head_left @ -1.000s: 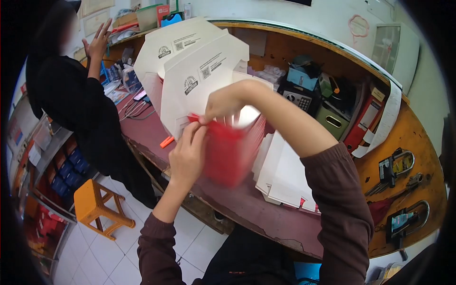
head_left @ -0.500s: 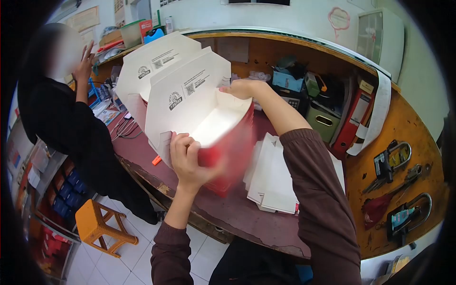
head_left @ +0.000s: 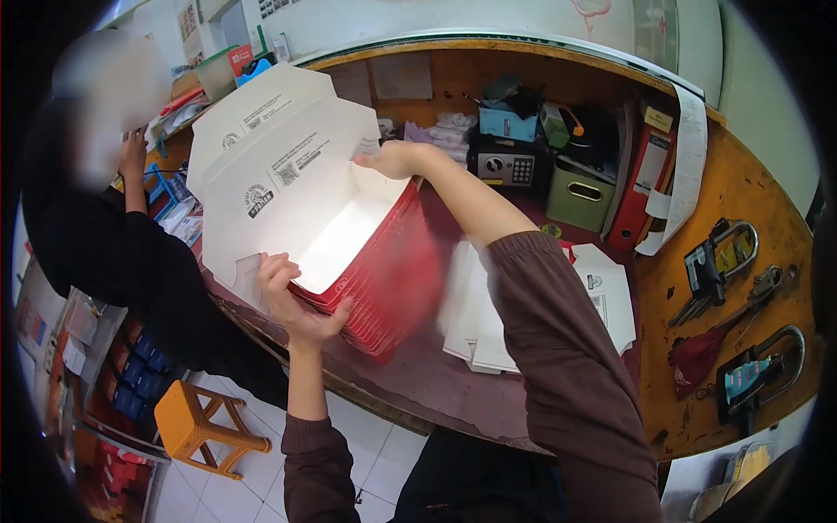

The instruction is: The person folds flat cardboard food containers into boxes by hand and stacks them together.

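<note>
A tall stack of nested red paper food boxes [head_left: 384,301] stands on the table in front of me, its right side blurred. The top box has a white inside, and its raised white lid [head_left: 292,157] carries black print and a square code. My left hand [head_left: 298,305] grips the near left corner of the top box, fingers at the side flap and thumb against the red rims. At the far right corner, my right hand [head_left: 392,161] is closed over the rim. Behind, a second printed white lid [head_left: 253,100] stands up; what lies below it is hidden.
Flat white box blanks [head_left: 475,318] lie right of the stack, partly under my right sleeve. Farther back are a small safe [head_left: 506,163], a green box [head_left: 575,196] and a red binder [head_left: 641,183]. Padlocks [head_left: 741,383] lie at right. A person [head_left: 122,253] stands left, near an orange stool [head_left: 196,423].
The top box and both hands have shifted left in view. Many stacked red rims now show below it. My left thumb has moved onto the stack's side; the view has turned slightly.
</note>
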Available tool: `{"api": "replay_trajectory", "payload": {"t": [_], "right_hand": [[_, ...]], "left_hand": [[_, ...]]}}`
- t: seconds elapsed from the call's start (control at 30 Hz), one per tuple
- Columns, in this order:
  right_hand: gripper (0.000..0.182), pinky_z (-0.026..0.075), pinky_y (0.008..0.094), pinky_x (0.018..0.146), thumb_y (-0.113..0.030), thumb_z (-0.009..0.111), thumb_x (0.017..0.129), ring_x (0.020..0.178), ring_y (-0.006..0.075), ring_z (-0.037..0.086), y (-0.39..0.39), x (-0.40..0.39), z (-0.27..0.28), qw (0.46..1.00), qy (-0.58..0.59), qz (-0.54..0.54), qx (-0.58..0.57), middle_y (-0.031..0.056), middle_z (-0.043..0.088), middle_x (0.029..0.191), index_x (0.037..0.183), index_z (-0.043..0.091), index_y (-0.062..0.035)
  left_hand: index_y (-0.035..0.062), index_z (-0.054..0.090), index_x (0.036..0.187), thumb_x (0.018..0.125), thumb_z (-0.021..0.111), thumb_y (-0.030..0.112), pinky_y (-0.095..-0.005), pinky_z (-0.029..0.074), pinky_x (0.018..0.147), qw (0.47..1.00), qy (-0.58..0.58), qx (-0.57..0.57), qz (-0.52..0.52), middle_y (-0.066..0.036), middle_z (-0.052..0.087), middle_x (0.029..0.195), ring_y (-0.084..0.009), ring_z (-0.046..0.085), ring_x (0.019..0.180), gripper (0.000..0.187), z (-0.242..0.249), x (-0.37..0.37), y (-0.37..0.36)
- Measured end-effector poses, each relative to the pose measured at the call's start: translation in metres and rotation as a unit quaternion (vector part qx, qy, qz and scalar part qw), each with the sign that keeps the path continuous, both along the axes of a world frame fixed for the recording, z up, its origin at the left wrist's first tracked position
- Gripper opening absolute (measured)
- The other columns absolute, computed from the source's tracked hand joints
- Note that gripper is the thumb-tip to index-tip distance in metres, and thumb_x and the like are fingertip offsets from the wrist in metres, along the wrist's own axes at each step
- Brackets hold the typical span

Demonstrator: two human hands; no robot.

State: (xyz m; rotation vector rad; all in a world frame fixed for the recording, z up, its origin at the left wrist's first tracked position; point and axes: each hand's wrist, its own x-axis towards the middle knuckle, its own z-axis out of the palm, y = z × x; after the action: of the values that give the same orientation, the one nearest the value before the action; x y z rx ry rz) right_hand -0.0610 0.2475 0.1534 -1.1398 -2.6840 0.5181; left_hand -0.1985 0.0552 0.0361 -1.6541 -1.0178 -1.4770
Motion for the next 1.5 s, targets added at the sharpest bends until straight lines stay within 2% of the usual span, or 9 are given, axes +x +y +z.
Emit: {"api": "replay_trajectory", "payload": {"t": [0.13,0.33,0.47,0.6,0.73,1.0,1.2,1.33,1.5], "right_hand": [[0.075,0.054,0.0436,0.056,-0.061,0.030,0.084,0.100,0.0351,0.054,0.008,0.000,-0.006,1.000,0.026,0.015,-0.004,0.0203,0.047,0.120,0.118,0.048,0.0029],[0.071,0.039,0.0419,0.091,-0.059,0.027,0.086,0.109,0.0350,0.049,0.006,-0.001,-0.015,0.996,0.082,-0.035,0.030,0.0214,0.048,0.121,0.118,0.049,0.0005],[0.078,0.049,0.0483,0.062,-0.069,0.031,0.078,0.075,0.0276,0.060,-0.018,0.040,-0.024,0.888,0.395,-0.116,-0.204,0.0171,0.058,0.097,0.104,0.057,-0.0003],[0.062,0.039,0.0231,0.069,-0.055,0.036,0.087,0.078,0.0130,0.052,-0.079,0.118,-0.040,0.844,0.519,-0.089,-0.099,0.0053,0.057,0.085,0.099,0.060,0.0000],[0.053,0.041,0.0306,0.082,-0.047,0.031,0.092,0.093,0.0148,0.054,-0.141,0.193,-0.074,0.819,0.542,-0.116,-0.145,0.0059,0.059,0.100,0.104,0.059,-0.0033],[0.034,0.042,0.0290,0.082,-0.029,0.041,0.093,0.093,0.0152,0.055,-0.243,0.263,-0.144,0.860,0.469,-0.091,-0.182,0.0063,0.059,0.097,0.106,0.055,-0.0004],[0.031,0.045,0.0255,0.074,-0.024,0.045,0.091,0.083,0.0138,0.058,-0.251,0.241,-0.199,0.839,0.432,-0.052,-0.325,0.0070,0.060,0.094,0.110,0.054,-0.0014],[0.036,0.046,0.0265,0.073,-0.027,0.044,0.091,0.087,0.0155,0.058,-0.240,0.207,-0.214,0.806,0.444,-0.112,-0.376,0.0093,0.059,0.104,0.117,0.049,-0.0024],[0.030,0.047,0.0343,0.074,-0.026,0.049,0.090,0.097,0.0191,0.055,-0.240,0.203,-0.213,0.537,0.710,-0.110,-0.442,0.0086,0.057,0.109,0.114,0.049,-0.0071]], "left_hand": [[0.0050,0.043,0.086,0.053,0.072,0.034,-0.0517,0.035,0.091,0.999,-0.001,0.018,0.027,-0.012,0.042,0.085,-0.0290,0.045,0.082,0.053,-0.001,0.000,0.001],[0.0024,0.044,0.084,0.058,0.070,0.035,-0.0512,0.037,0.090,0.998,-0.004,0.032,0.048,-0.012,0.042,0.079,-0.0277,0.045,0.076,0.049,-0.001,0.000,0.000],[0.0018,0.046,0.087,0.061,0.069,0.029,-0.0513,0.036,0.091,0.999,-0.013,-0.002,0.047,-0.014,0.046,0.086,-0.0304,0.048,0.084,0.044,0.000,0.002,-0.006],[0.0011,0.052,0.100,0.061,0.072,0.028,-0.0492,0.035,0.092,0.984,-0.067,0.072,0.147,-0.019,0.051,0.102,-0.0337,0.048,0.100,0.051,0.008,0.061,-0.033],[0.0042,0.049,0.115,0.067,0.070,0.031,-0.0451,0.033,0.095,0.932,0.180,-0.241,-0.201,-0.018,0.035,0.129,-0.0363,0.033,0.119,0.059,-0.034,0.149,-0.012],[0.0060,0.061,0.102,0.066,0.068,0.041,-0.0359,0.043,0.085,0.699,0.233,-0.624,-0.262,-0.014,0.059,0.106,-0.0300,0.056,0.099,0.051,-0.053,0.205,0.036],[-0.0018,0.059,0.086,0.087,0.046,0.022,-0.0371,0.043,0.066,0.748,0.215,-0.585,-0.229,-0.018,0.059,0.076,-0.0267,0.057,0.069,0.027,-0.053,0.198,0.065],[-0.0030,0.057,0.088,0.092,0.040,0.024,-0.0273,0.044,0.067,0.810,-0.144,-0.450,-0.348,-0.011,0.058,0.074,-0.0113,0.054,0.073,0.031,-0.034,0.197,0.051],[-0.0010,0.052,0.108,0.093,0.042,0.021,-0.0271,0.047,0.074,0.715,-0.368,-0.382,-0.456,-0.006,0.059,0.099,-0.0116,0.056,0.087,0.028,-0.040,0.204,0.018]]}}
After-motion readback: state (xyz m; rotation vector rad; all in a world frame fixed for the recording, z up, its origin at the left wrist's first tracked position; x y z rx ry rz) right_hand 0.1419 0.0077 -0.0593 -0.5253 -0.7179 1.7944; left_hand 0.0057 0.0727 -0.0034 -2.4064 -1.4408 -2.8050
